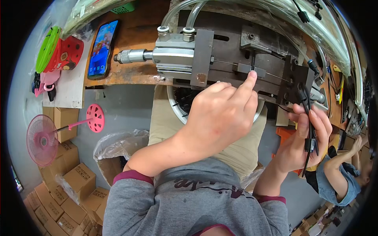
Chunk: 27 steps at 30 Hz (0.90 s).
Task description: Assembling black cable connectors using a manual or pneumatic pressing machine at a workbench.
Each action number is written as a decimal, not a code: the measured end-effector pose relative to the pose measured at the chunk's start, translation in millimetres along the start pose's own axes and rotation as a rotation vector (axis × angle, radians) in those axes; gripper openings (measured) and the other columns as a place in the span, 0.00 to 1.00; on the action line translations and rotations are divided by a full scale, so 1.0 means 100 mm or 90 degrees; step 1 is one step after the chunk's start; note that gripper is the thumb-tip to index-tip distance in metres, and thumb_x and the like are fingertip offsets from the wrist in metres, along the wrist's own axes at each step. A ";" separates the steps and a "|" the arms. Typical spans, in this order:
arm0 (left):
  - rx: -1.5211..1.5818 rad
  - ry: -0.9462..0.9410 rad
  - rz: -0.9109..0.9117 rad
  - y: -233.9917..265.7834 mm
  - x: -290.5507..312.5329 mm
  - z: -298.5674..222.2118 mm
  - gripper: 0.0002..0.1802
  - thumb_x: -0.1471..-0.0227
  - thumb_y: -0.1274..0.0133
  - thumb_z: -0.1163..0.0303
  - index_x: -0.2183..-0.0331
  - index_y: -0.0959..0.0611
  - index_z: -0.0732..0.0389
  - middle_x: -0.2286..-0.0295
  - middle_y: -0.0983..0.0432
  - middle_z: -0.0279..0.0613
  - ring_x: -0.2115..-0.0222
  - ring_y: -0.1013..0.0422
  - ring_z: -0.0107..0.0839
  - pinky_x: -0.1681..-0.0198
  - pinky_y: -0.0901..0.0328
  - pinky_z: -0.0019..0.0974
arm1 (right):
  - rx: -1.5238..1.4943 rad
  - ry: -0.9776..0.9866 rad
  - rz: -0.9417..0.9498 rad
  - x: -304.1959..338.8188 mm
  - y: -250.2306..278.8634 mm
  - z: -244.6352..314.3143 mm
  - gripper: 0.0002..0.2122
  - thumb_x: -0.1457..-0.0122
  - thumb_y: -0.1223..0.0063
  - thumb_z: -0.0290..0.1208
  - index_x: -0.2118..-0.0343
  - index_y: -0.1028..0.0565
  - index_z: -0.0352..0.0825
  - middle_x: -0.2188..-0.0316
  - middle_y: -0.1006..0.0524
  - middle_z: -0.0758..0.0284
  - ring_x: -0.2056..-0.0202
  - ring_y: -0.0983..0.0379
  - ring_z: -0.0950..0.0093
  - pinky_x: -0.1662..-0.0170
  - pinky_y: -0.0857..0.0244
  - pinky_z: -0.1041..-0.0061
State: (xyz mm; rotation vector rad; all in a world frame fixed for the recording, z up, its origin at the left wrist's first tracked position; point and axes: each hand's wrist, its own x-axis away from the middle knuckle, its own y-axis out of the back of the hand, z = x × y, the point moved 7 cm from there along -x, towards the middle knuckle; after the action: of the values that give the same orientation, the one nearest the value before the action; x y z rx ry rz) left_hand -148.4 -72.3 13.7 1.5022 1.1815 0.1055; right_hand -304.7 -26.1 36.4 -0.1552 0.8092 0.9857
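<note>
My left hand (224, 114) reaches across to a metal jig (224, 55) on the bench. Its index finger is stretched out, the tip at a small grey block (243, 68) beside a thin black upright piece (253, 61). The other fingers bend under the hand, and its thumb is hidden. A thin rod runs from the air cylinder (173, 59) on the left toward the block. My right hand (299, 145), closed, holds a bundled black cable (310, 137) near a dark upright plate (291, 80) at the jig's right end.
A phone (103, 49) lies on the wooden bench, left of the cylinder. Clear hoses (195, 15) rise from the cylinder. Below the jig, a white-rimmed tub (173, 104) holds black parts. A pink fan (42, 140) and cardboard boxes (78, 177) stand left; another person (338, 175) is at right.
</note>
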 end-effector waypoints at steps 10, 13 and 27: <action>0.206 0.035 -0.025 0.05 0.02 0.09 0.18 0.63 0.34 0.70 0.65 0.17 0.60 0.58 0.21 0.40 0.74 0.24 0.31 0.73 0.31 0.27 | 0.300 0.218 0.078 0.11 -0.09 0.22 0.14 0.53 0.38 0.13 0.61 0.21 0.28 0.58 0.27 0.58 0.62 0.23 0.66 0.60 0.25 0.75; 0.500 0.010 -0.028 0.18 0.06 -0.07 0.22 0.67 0.31 0.75 0.64 0.17 0.63 0.67 0.20 0.44 0.73 0.23 0.32 0.71 0.28 0.29 | 0.243 0.275 0.174 0.16 -0.24 0.27 0.15 0.55 0.38 0.15 0.60 0.22 0.25 0.58 0.28 0.56 0.63 0.22 0.62 0.62 0.24 0.72; 0.051 -0.010 -0.074 0.02 0.12 0.02 0.15 0.64 0.35 0.73 0.68 0.17 0.63 0.57 0.23 0.42 0.71 0.26 0.32 0.71 0.31 0.30 | -0.188 -0.260 0.026 0.04 0.05 -0.34 0.05 0.42 0.48 0.20 0.65 0.26 0.24 0.67 0.24 0.55 0.80 0.25 0.73 0.75 0.33 0.81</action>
State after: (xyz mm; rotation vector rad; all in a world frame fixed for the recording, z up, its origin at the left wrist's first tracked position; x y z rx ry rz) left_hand -139.9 -65.5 8.6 1.4974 1.2699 -0.0319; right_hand -326.4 -36.5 11.0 -0.1837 0.2913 1.1263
